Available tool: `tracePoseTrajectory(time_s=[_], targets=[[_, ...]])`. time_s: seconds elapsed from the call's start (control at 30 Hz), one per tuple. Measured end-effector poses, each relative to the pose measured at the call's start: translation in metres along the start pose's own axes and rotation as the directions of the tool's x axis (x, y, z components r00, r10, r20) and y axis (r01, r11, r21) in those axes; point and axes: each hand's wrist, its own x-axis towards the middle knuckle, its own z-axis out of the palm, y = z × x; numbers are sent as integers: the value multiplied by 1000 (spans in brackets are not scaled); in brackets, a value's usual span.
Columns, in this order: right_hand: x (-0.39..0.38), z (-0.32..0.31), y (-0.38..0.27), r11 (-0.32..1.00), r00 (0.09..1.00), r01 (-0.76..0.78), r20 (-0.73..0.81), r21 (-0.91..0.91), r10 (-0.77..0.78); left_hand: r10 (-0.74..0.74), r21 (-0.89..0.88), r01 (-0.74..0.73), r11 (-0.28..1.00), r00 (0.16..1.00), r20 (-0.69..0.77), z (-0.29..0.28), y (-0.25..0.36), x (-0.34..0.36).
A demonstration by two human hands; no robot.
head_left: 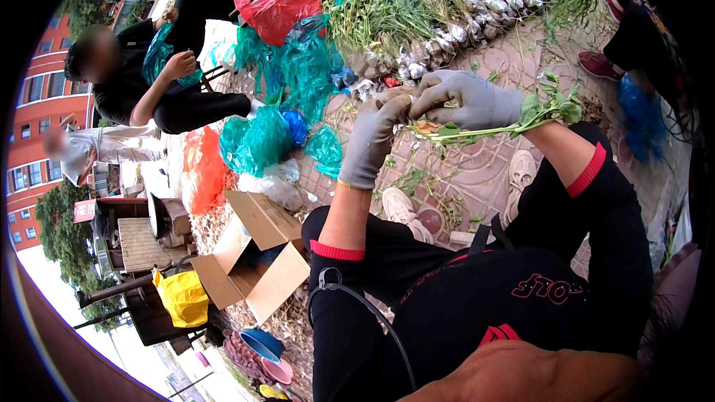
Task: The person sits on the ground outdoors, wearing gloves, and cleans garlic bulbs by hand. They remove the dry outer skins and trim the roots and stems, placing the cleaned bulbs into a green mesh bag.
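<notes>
My left hand (372,138) and my right hand (462,100), both in grey knit gloves, meet in the upper middle of the head view. My right fingers are closed round a leafy green plant (491,132), whose stem runs below that hand to broad leaves by my right wrist. A few yellow-brown leaves (428,126) hang under the fingers. My left fingers are closed against my right fingertips; what they grip is hidden.
Bundles of green seedlings with bagged roots (469,0) lie ahead on the paving. Teal bags (257,141), a red bag (275,4) and an open cardboard box (264,283) are on my left. A seated person (126,89) handles teal plastic; another person (625,45) is at right.
</notes>
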Motion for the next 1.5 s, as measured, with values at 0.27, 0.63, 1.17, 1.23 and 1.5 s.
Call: tracePoseTrajectory(time_s=[0.27, 0.63, 1.17, 1.23, 1.5], targets=[[1, -8, -10, 910, 959, -125, -186, 394, 213, -93, -170, 93, 981, 996, 7, 9, 18, -1], [1, 5, 1, 993, 980, -37, -190, 108, 58, -159, -179, 156, 971, 987, -3, 12, 31, -7], [4, 12, 7, 970, 978, -156, -109, 186, 178, 227, 551, -155, 820, 972, -65, -3, 27, -5], [3, 14, 13, 964, 979, -142, -112, 227, 170, 77, 417, -36, 908, 994, -83, 0, 35, -5], [2, 15, 9, 967, 980, -177, -53, 185, 190, 235, 789, -174, 590, 971, 38, 5, 39, -11]])
